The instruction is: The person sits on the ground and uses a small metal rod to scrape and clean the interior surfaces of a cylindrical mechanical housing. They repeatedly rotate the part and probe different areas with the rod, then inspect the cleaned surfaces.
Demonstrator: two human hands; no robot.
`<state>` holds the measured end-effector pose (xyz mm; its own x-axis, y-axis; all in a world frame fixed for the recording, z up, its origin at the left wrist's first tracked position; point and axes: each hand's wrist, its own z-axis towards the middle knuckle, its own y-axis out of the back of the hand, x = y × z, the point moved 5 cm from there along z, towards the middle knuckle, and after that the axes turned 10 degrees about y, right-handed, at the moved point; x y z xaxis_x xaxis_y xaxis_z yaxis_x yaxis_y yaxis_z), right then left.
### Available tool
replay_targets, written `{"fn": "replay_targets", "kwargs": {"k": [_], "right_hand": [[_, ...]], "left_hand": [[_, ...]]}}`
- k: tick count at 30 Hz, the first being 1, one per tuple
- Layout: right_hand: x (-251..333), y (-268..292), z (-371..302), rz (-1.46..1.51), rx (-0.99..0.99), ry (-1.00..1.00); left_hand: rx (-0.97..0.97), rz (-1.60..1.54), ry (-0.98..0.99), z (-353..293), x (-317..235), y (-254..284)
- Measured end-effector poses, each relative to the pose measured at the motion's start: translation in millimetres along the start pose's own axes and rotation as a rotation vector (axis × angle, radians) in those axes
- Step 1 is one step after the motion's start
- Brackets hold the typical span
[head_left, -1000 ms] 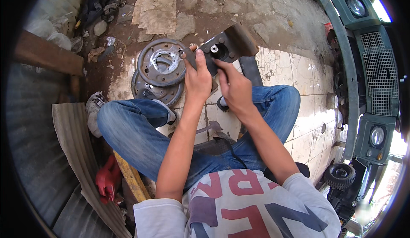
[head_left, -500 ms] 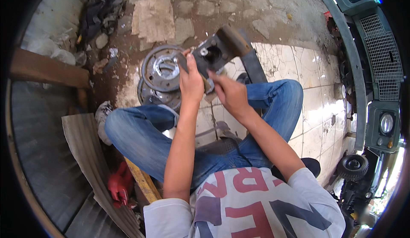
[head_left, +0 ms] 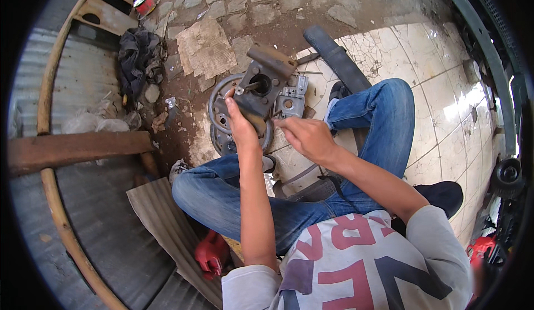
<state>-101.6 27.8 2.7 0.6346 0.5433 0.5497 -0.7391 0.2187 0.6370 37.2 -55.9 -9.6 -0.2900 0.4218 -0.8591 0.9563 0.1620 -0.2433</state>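
My left hand grips the near-left side of a dark steel bracket, thumb along its edge. The bracket has a flat plate with a round central hole, several bolt heads and a brown, rusty curved flange at its far end. A rod-like piece shows in the hole. My right hand is closed in a pinch by the bracket's near-right edge; what its fingertips hold is hidden. Under the bracket lies a round steel ring flange, partly covered. Beside it, a grey metal fitting rests on the tiles.
A dark flat bar lies on the cracked white tiles. Flattened cardboard and a dark cloth are on the ground beyond. At left are a wooden beam and corrugated sheet, with a red object beside it.
The view has swung left, so the scene sits further right. The bracket has turned a little in my left hand, and the grey fitting beside it shows more. My right hand stays near its edge.
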Motion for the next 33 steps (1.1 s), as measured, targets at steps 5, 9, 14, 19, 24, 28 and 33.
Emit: {"fn": "replay_targets", "kwargs": {"k": [5,9,14,19,24,28,33], "right_hand": [[0,11,42,-0.018,-0.084,-0.012],[10,4,-4,-0.019,0.159,-0.196],[4,17,37,-0.005,-0.049,-0.106],[-7,13,7,0.092,0.069,-0.143],[6,52,18,0.453,-0.133,-0.438],[-7,94,57,0.199,-0.528,-0.175],[-27,73,94,0.151,-0.316,-0.350]], "left_hand": [[0.006,-0.053,-0.006,-6,4,-3],[0.028,-0.070,-0.025,3,8,1],[0.042,-0.107,-0.048,3,12,-2],[0.064,-0.045,0.007,-4,7,2],[0.018,0.043,0.027,0,17,11],[0.028,-0.272,0.458,3,-9,13],[0.040,0.210,-0.005,-18,-3,-1]]}}
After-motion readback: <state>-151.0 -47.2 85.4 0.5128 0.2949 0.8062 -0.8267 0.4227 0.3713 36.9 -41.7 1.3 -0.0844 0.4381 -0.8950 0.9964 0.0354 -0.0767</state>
